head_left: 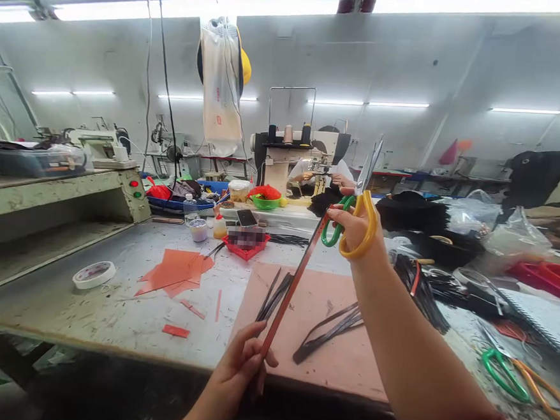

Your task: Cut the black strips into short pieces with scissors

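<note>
A long, narrow red-brown strip (289,295) slants upward between my two hands. Its lower end is pinched in my left hand (245,361), just in front of the table's near edge. The fingertips of my right hand (355,225) hold the strip's upper end. Scissors with one green and one yellow handle (366,225) also hang on my right hand, their blades pointing up. Below the strip, a pinkish board (321,302) bears dark strips (326,331), some bundled and some looped.
Orange sheets (177,270), a tape roll (94,274) and small orange scraps lie left. A red tray (245,252), bottles and a phone (247,218) stand behind. More scissors (506,373) and black strips lie right. Beyond, a person sits at a sewing machine (276,165).
</note>
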Demonstrator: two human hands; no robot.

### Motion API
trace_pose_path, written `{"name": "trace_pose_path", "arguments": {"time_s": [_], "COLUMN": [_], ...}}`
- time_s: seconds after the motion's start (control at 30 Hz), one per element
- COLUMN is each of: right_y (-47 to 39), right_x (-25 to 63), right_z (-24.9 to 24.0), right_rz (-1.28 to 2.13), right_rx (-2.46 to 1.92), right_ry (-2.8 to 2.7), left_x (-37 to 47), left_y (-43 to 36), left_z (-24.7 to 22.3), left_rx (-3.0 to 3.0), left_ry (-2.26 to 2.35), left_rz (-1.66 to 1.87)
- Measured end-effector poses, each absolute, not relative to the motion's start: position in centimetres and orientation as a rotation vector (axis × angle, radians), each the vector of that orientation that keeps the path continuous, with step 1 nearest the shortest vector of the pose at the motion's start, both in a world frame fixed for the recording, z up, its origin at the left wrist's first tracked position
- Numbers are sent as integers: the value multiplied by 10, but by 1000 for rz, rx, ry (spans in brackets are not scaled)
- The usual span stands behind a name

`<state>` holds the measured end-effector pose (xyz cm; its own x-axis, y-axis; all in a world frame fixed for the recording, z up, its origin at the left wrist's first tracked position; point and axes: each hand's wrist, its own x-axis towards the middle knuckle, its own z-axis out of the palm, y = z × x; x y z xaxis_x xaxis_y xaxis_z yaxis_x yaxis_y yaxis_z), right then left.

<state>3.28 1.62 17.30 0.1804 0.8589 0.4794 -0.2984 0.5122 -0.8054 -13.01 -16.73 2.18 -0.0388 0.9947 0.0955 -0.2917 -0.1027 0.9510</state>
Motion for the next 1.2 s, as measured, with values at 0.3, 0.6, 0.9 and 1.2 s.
{"name": "trace_pose_path", "arguments": {"time_s": [0.3, 0.6, 0.9, 1.2], "right_y": [23, 17, 10, 16], "right_x": [63, 99, 125, 135], "right_z": [152, 132, 107, 85], "right_rz": [881, 920, 918, 822], "right_rx": [-709, -791, -756, -780], "right_ry": [-1011, -853, -755, -839], "left_x": [-114, -96, -100, -106], "left_y": [-161, -148, -121, -95], "left_z": [27, 33, 34, 19], "left_rx": [1040, 1097, 1411, 1712], "left_ry": [1085, 1278, 1463, 1551], "left_rz": [1420, 1341, 973, 856]}}
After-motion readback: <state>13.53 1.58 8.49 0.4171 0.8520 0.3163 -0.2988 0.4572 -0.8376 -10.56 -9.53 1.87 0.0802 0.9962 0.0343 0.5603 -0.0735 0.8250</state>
